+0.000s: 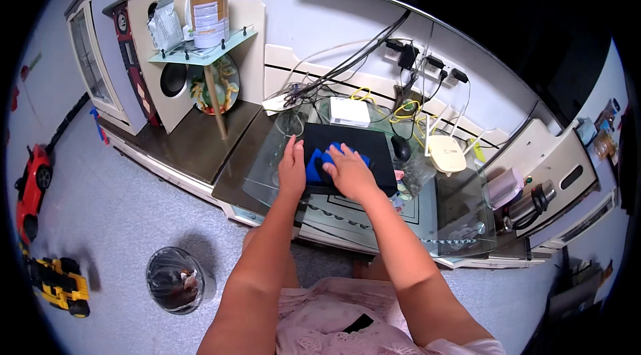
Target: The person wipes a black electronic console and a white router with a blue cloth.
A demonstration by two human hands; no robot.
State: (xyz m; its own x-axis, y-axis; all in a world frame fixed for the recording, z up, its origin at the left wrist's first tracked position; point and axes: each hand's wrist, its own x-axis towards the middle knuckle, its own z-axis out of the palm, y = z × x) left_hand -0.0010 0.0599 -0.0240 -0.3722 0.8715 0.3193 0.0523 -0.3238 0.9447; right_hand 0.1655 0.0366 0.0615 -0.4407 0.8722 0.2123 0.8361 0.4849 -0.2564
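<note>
A flat black box (364, 140) sits on the glass top of the low TV cabinet in front of me. My left hand (292, 166) is at its left edge, gripping the side with the fingers pointing away from me. A bunched blue cloth (314, 166) lies on the box's upper face. My right hand (348, 171) presses this cloth down, fingers spread over it and partly hiding it. Just right of the box is a black computer mouse (400, 148). Behind the box stands a small white box (349, 112).
A white router (447, 154) with raised antennas and tangled cables (334, 74) lie toward the wall. At right are a pink jug (506, 188) and a metal kettle (534, 203). A tin (210, 18) stands on a glass shelf at left. A lined bin (179, 281) and toy vehicles (57, 286) are on the floor.
</note>
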